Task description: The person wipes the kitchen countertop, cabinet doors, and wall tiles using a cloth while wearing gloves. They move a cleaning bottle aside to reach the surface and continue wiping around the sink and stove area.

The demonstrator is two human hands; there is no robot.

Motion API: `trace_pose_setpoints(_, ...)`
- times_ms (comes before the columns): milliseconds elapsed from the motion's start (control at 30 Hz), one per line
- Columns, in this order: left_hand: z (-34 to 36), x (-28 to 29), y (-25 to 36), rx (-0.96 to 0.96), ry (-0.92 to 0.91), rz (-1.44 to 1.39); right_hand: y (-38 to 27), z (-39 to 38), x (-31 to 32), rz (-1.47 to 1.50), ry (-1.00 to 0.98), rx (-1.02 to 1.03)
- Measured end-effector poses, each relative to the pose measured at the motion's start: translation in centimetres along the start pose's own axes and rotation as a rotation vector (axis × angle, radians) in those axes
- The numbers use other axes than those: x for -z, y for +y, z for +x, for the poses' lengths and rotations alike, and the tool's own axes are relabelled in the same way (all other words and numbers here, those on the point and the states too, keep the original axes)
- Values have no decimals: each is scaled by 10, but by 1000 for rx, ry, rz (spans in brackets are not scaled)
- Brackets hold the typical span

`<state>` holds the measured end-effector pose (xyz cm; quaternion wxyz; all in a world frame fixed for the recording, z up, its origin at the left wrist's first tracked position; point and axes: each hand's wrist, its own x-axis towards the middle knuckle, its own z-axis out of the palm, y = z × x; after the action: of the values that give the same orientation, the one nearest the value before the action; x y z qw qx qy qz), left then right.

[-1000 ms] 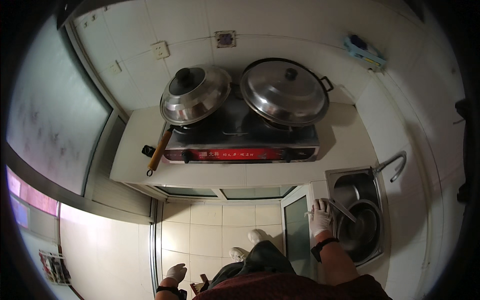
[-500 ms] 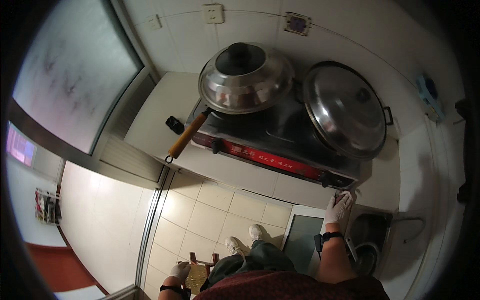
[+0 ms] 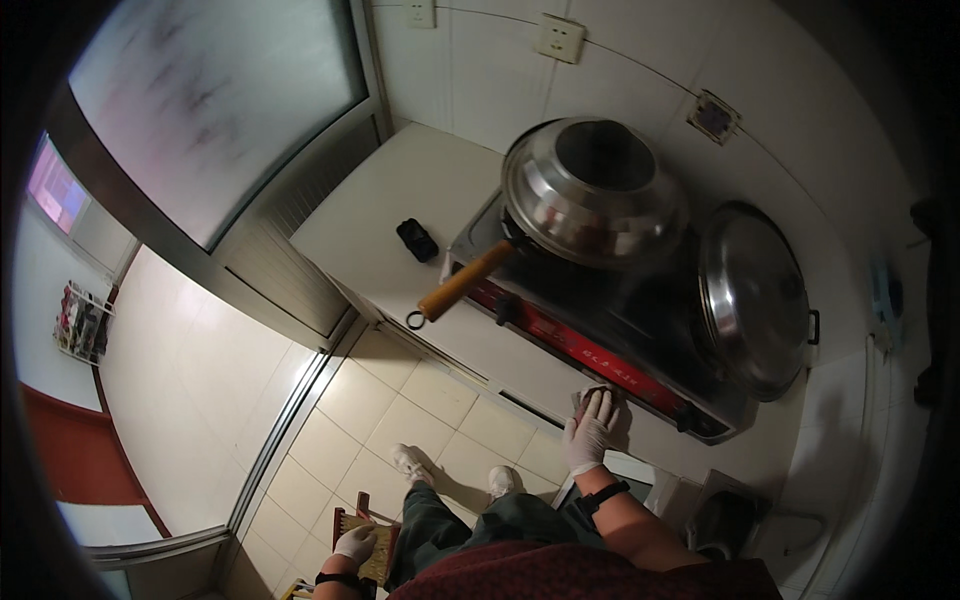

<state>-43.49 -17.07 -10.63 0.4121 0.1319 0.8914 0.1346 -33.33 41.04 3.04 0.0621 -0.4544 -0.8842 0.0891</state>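
My right hand [image 3: 590,436], in a white glove, presses a small crumpled cloth [image 3: 592,395] against the white counter [image 3: 520,350] below the stove's red front strip. Its fingers lie together over the cloth and cover most of it. Right behind it is the two-burner gas stove [image 3: 600,300]. Down by my side, my left hand [image 3: 356,542], also gloved, has its fingers curled in front of a wooden stool with a woven seat [image 3: 376,565]. Whether it grips anything is hidden.
A lidded wok [image 3: 590,215] with a wooden handle [image 3: 465,282] jutting over the counter edge stands on the left burner. On the right burner is another lidded pan [image 3: 755,300]. A small black object [image 3: 417,240] lies left of the stove; a sink [image 3: 728,515] is at right.
My right hand has slid the cloth leftward along the counter, from near the stove's right knob toward its middle. The view has turned, and my feet have shifted. My left hand stays low beside the stool.
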Motion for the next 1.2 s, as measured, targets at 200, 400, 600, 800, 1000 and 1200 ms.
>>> trace_pose_setpoints(200,8,44,-51,175,-88,-108,-112,34,-26,0,21,138)
trace_pose_setpoints(400,52,143,-112,308,-74,-481,-241,68,-51,-45,15,128)
trace_pose_setpoints(600,92,258,-181,431,-19,-536,-363,101,-78,6,13,95)
trace_pose_setpoints(800,119,364,-103,168,29,-137,-470,126,-97,70,-26,191)
trace_pose_setpoints(1000,226,439,59,-222,63,-276,-565,158,-114,66,-86,471)
trace_pose_setpoints(1200,353,525,216,-609,652,-264,-614,241,-122,199,-213,946)
